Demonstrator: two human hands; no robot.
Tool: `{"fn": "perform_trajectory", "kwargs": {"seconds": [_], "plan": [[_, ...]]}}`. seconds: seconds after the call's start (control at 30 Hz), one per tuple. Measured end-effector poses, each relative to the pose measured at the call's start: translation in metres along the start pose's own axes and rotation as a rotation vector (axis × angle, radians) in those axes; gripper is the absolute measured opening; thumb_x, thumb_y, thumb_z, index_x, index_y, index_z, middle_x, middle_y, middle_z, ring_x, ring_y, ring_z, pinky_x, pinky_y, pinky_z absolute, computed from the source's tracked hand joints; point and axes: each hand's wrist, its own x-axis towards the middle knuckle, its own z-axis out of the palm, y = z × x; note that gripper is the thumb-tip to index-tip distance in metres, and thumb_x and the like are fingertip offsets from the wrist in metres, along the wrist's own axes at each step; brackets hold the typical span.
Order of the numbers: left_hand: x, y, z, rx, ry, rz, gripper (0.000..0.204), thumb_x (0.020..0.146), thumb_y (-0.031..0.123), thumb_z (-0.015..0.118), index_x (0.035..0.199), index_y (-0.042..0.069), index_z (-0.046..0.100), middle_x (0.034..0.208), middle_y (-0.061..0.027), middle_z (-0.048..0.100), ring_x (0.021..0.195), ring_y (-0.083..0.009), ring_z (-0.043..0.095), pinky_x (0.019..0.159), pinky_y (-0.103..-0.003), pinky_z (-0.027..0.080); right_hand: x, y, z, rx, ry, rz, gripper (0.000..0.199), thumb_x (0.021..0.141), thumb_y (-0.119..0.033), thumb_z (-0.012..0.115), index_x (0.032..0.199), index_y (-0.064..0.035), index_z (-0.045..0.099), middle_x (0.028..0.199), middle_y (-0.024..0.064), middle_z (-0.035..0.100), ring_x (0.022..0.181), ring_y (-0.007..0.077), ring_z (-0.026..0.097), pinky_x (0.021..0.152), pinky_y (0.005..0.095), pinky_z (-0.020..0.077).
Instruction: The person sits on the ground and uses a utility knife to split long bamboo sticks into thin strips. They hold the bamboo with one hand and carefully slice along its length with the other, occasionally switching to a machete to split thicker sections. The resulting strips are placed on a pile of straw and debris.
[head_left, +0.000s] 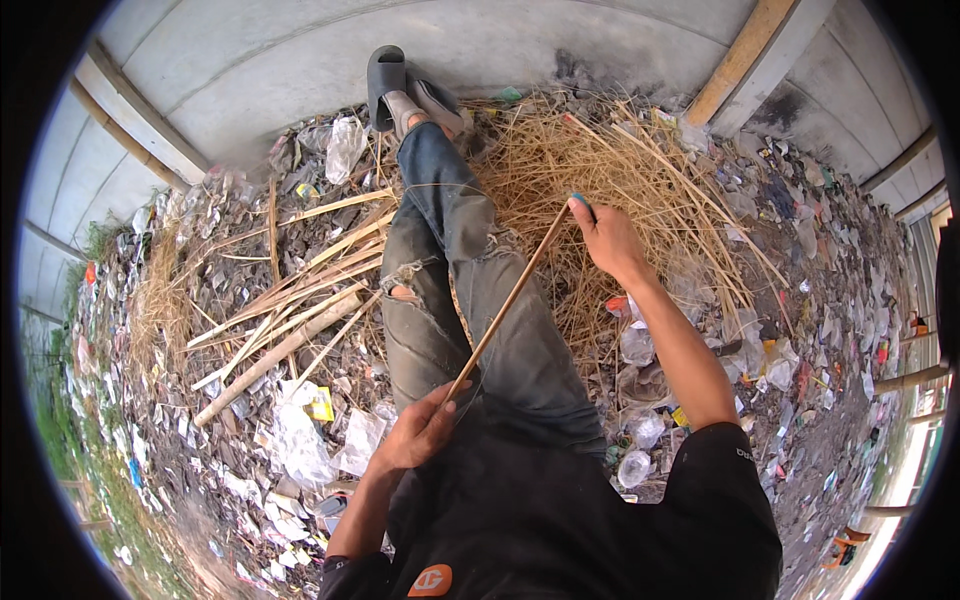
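A long thin bamboo strip [510, 303] slants up and to the right across my thighs, held between both hands. My left hand [422, 430] is closed round its near end, close to my lap. Out past my right knee, my right hand [608, 240] is closed at the far end of the strip. Something small and blue-green [579, 200] shows at the right fingertips; whether it is a tool or a finger wrap I cannot tell. A thin, pale fibre [440, 186] curves over my jeans near the shin.
Split bamboo strips [325, 262] and a thicker bamboo pole [280, 355] lie left of my legs. A heap of fine bamboo shavings [560, 160] spreads on the right. Plastic litter [300, 440] covers the ground. A grey wall [480, 50] with wooden posts [745, 60] stands beyond my feet.
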Motion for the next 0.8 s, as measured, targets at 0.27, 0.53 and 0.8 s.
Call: {"fn": "perform_trajectory", "kwargs": {"seconds": [0.27, 0.53, 0.8], "plan": [[0.045, 0.030, 0.006, -0.186, 0.053, 0.033, 0.039, 0.114, 0.024, 0.044, 0.147, 0.004, 0.048, 0.065, 0.0098, 0.038, 0.052, -0.0017, 0.036, 0.047, -0.021, 0.030, -0.120, -0.088, 0.052, 0.072, -0.319, -0.487, 0.061, 0.104, -0.055, 0.051, 0.081, -0.0004, 0.066, 0.063, 0.0255, 0.064, 0.063, 0.0457, 0.067, 0.057, 0.0548, 0.0520], [0.038, 0.024, 0.007, -0.201, 0.034, -0.011, 0.042, 0.114, 0.025, 0.044, 0.151, 0.005, 0.044, 0.065, 0.0091, 0.037, 0.051, -0.0022, 0.035, 0.047, -0.021, 0.030, -0.091, -0.065, 0.060, -0.009, -0.121, -0.474, 0.063, 0.105, -0.057, 0.051, 0.078, -0.0009, 0.062, 0.059, 0.0236, 0.062, 0.058, 0.0453, 0.065, 0.053, 0.0540, 0.0494], [-0.019, 0.004, 0.002, -0.097, -0.041, -0.088, 0.048, 0.113, 0.029, 0.044, 0.153, 0.003, 0.045, 0.061, 0.0090, 0.037, 0.048, -0.0037, 0.035, 0.047, -0.022, 0.031, 0.031, 0.064, -0.038, 0.117, 0.238, 0.075, 0.071, 0.107, -0.062, 0.044, 0.069, -0.0036, 0.058, 0.052, 0.0031, 0.045, 0.048, 0.0155, 0.042, 0.051, 0.0408, 0.0327]]}}
